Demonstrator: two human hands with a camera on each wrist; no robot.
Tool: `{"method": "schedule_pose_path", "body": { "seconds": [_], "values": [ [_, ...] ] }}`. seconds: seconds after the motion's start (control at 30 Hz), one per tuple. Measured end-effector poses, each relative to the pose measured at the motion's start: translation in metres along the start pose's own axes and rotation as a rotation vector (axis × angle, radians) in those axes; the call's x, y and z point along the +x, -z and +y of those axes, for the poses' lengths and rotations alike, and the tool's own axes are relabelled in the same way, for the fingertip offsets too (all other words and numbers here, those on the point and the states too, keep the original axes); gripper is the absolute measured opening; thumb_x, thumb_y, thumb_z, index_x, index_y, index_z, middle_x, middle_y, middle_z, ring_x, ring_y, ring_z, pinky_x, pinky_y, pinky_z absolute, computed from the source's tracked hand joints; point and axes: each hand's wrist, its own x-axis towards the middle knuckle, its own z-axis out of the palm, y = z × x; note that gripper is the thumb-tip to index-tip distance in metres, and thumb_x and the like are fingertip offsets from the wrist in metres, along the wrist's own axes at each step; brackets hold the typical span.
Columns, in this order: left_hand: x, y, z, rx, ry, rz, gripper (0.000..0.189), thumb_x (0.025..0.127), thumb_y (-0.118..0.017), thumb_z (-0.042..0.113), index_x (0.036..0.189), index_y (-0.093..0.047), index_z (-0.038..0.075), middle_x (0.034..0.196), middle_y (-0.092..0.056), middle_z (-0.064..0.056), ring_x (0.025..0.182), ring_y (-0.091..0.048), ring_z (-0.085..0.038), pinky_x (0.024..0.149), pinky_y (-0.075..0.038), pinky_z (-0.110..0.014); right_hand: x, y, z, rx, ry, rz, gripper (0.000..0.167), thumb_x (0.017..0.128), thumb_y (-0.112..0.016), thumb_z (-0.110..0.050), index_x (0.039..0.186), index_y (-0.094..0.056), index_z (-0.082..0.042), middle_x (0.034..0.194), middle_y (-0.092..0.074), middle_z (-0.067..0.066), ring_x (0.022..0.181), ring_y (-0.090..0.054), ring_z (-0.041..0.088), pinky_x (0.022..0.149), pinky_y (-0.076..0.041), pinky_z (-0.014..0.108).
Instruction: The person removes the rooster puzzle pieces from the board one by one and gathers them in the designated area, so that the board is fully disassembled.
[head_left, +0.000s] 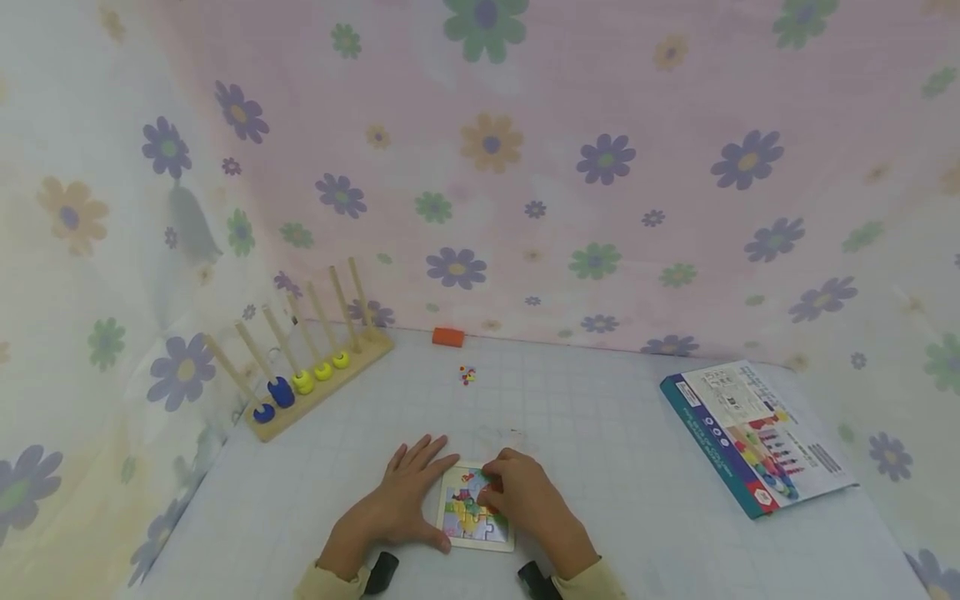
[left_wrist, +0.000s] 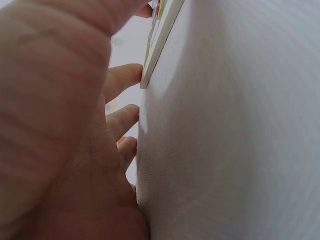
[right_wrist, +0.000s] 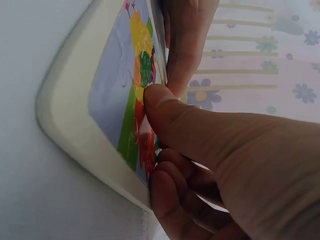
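Note:
A small jigsaw puzzle (head_left: 469,527) in a pale wooden frame (head_left: 480,546) lies on the table in front of me, its pieces showing a colourful cartoon picture. My left hand (head_left: 405,502) lies spread flat at the puzzle's left side, thumb by the lower left corner and index fingertip at the upper left edge. My right hand (head_left: 528,496) reaches over the right side, its thumb and curled fingers pinching a puzzle piece (right_wrist: 143,131) at the picture's surface. The right fingers hide part of the picture. In the left wrist view, the frame's edge (left_wrist: 159,50) touches a fingertip.
A wooden peg stand (head_left: 330,392) with blue and yellow beads stands at the back left. An orange block (head_left: 447,337) lies by the back wall, with a small colourful piece (head_left: 468,375) in front of it. A flat printed box (head_left: 757,437) lies at the right.

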Motion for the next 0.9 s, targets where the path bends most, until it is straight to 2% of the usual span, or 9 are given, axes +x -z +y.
{"method": "schedule_pose_path", "body": {
  "seconds": [0.13,0.37,0.53,0.67,0.9],
  "values": [
    [0.000,0.001,-0.001,-0.004,-0.001,-0.002,0.117,0.060,-0.088,0.067,0.157,-0.039,0.025,0.172,-0.018,-0.004,0.160,-0.008,-0.034,0.127,-0.003,-0.064,0.005,0.000,0.003,0.013,0.002,-0.024,0.036,0.084,-0.084,-0.027,0.110,-0.076,-0.005,0.087,-0.061,-0.005,0.072,-0.048,0.004,0.064,-0.045,0.019],
    [0.000,0.000,-0.002,-0.001,0.002,-0.004,0.117,0.060,-0.087,0.069,0.158,-0.039,0.026,0.173,-0.017,-0.004,0.160,-0.007,-0.034,0.128,-0.003,-0.064,0.012,0.006,0.005,0.095,-0.047,-0.103,0.033,0.083,-0.086,-0.025,0.104,-0.069,-0.007,0.087,-0.057,-0.004,0.074,-0.050,0.008,0.065,-0.045,0.022],
    [-0.001,0.002,0.000,-0.009,0.000,-0.006,0.116,0.061,-0.087,0.068,0.158,-0.039,0.026,0.172,-0.017,-0.005,0.160,-0.008,-0.035,0.127,-0.002,-0.064,0.012,0.008,0.005,0.158,-0.048,-0.101,0.029,0.083,-0.086,-0.020,0.100,-0.066,-0.008,0.088,-0.057,-0.002,0.075,-0.050,0.010,0.064,-0.045,0.022],
    [-0.001,0.003,0.001,-0.012,-0.007,0.002,0.116,0.061,-0.088,0.067,0.157,-0.040,0.024,0.172,-0.018,-0.006,0.160,-0.008,-0.035,0.127,-0.003,-0.064,0.011,0.007,0.006,0.149,-0.012,-0.080,0.025,0.083,-0.086,-0.020,0.095,-0.066,-0.010,0.089,-0.057,-0.003,0.074,-0.049,0.008,0.063,-0.044,0.020],
    [0.000,0.000,-0.001,0.001,-0.003,-0.003,0.116,0.060,-0.087,0.069,0.157,-0.039,0.026,0.172,-0.017,-0.005,0.160,-0.008,-0.035,0.127,-0.003,-0.064,0.008,0.001,0.011,0.159,-0.005,-0.055,0.031,0.084,-0.085,-0.022,0.109,-0.069,-0.013,0.092,-0.059,-0.007,0.074,-0.051,0.003,0.065,-0.046,0.018]
  ]
}}
